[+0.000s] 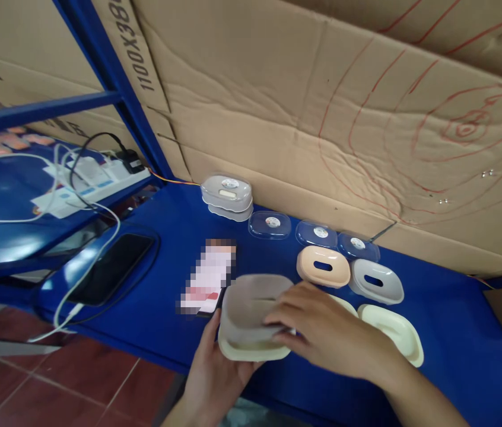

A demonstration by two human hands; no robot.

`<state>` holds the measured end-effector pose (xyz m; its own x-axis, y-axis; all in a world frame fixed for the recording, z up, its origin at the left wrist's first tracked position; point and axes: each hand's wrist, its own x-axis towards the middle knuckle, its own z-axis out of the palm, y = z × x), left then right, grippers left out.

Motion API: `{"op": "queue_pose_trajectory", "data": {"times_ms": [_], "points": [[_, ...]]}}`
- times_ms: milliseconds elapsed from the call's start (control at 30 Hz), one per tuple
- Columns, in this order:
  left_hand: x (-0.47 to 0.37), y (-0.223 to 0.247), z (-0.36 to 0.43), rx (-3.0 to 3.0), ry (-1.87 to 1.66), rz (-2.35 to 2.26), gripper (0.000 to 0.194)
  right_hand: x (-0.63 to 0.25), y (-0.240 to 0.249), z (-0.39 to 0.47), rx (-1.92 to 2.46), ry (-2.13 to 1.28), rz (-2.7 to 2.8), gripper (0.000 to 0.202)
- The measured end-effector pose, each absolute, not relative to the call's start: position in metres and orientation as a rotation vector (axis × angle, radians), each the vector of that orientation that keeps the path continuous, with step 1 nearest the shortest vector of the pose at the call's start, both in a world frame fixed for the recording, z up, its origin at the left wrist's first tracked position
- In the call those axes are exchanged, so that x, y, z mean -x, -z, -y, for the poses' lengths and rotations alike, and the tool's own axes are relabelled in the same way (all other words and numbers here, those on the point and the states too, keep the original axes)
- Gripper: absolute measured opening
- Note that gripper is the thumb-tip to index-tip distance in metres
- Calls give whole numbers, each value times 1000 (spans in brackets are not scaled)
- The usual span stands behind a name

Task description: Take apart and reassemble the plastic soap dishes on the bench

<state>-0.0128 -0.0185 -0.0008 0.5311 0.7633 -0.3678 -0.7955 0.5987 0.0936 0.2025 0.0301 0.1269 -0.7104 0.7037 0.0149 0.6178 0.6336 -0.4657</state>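
My left hand [215, 367] is wrapped round a pale yellow soap dish base [251, 353] from below and the left side. A grey soap dish tray [244, 302] sits over that base, covering most of it. My right hand [322, 332] has its fingers closed on the right side of the grey tray, hiding its slot in part. Beyond the right hand lie a peach tray [307, 271] and a light grey tray [392, 286], each with an oval slot. A pale yellow base [404, 335] rests by my right forearm, and another yellow piece [343, 303] is half hidden behind the hand.
Three clear lids [260, 225] lie along the cardboard wall [277, 118]. A lidded grey soap box stack [226, 198] stands at the back. Left of my hands lie a blurred-out phone [209, 276] and a black phone [111, 267] with cables. A power strip [99, 187] is further left.
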Motion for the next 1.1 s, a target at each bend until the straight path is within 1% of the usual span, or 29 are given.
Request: {"op": "queue_pose_trajectory", "data": {"times_ms": [67, 167, 333, 400, 467, 500, 600, 633, 667, 700, 767, 867, 967, 1033, 1100], "points": [[10, -1, 18, 100, -911, -357, 48, -197, -131, -20, 1067, -679, 2754, 11], [7, -5, 16, 107, -887, -360, 49, -191, -128, -14, 1080, -640, 2798, 11], [4, -1, 17, 109, -916, -465, 42, -183, -116, -9, 1072, -463, 2861, 8], [4, 1, 18, 116, -928, -482, 44, -180, -114, -5, 1067, -395, 2897, 9], [5, 3, 18, 128, -922, -491, 49, -181, -115, -3, 1066, -409, 2908, 8], [5, 3, 17, 135, -915, -501, 49, -182, -117, -4, 1048, -471, 2896, 8], [4, 2, 16, 149, -899, -562, 45, -190, -121, -27, 1011, -706, 2779, 22], [4, 1, 16, 147, -894, -582, 43, -192, -119, -40, 1058, -707, 2732, 24], [3, 0, 16, 139, -891, -594, 42, -193, -116, -56, 1160, -623, 2674, 26], [3, -1, 16, 126, -887, -595, 44, -193, -111, -73, 1276, -466, 2603, 31], [2, -2, 16, 93, -880, -573, 49, -193, -95, -106, 1489, -212, 2597, 44], [3, 0, 17, 56, -874, -521, 57, -190, -73, -138, 1586, -143, 2577, 61], [4, 3, 17, 38, -856, -466, 61, -190, -64, -142, 1554, -138, 2596, 63], [4, 2, 17, 27, -840, -441, 60, -191, -64, -138, 1530, -134, 2600, 65], [4, -1, 16, 20, -824, -438, 59, -192, -64, -137, 1535, -146, 2595, 75]]}}
